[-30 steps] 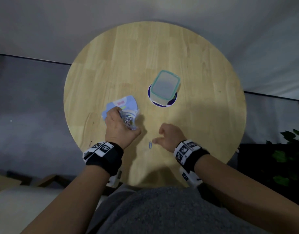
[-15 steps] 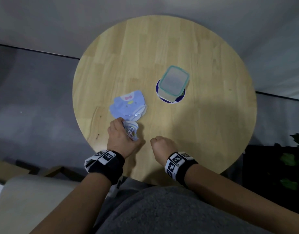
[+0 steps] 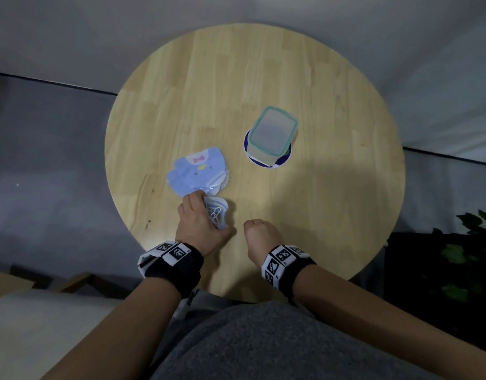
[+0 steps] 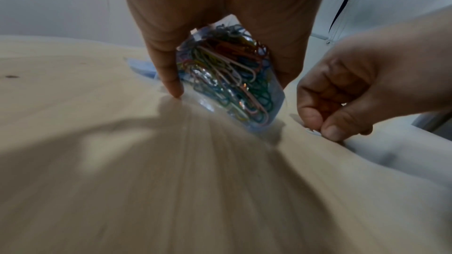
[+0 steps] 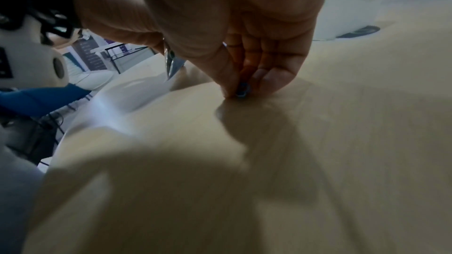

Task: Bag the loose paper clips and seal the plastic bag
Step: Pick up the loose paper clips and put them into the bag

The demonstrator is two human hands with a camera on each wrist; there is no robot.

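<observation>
Gripped between thumb and fingers of the left hand (image 3: 200, 225), the clear plastic bag (image 3: 216, 213) stands tilted on the round wooden table (image 3: 332, 204), its lower corner touching the wood near the table's near edge. Through the film, the left wrist view shows a tangle of coloured paper clips (image 4: 229, 76) in green, blue, red, pink and yellow, filling the part of the bag that the hand encloses. Just beside it, the right hand (image 3: 261, 233) is curled down onto the tabletop, thumb and fingertips (image 5: 271, 78) pressed together around one loose blue paper clip (image 5: 242, 89) that lies against the wood; whether the clip is lifted off the surface cannot be told. The two hands are near each other but apart. Behind the left hand, touching or just beside the bag's top, lies a flat blue pouch (image 3: 196, 172) printed with a cartoon face and a pink bow, with a clear edge on its right side. Farther back and to the right, well apart from both hands, a clear plastic container (image 3: 272, 134) with a teal-rimmed lid sits on a round dark blue and white coaster (image 3: 281, 159). Both wrists wear black bands carrying black-and-white square markers. A grey garment covers the person's lap at the near edge of the head view.
</observation>
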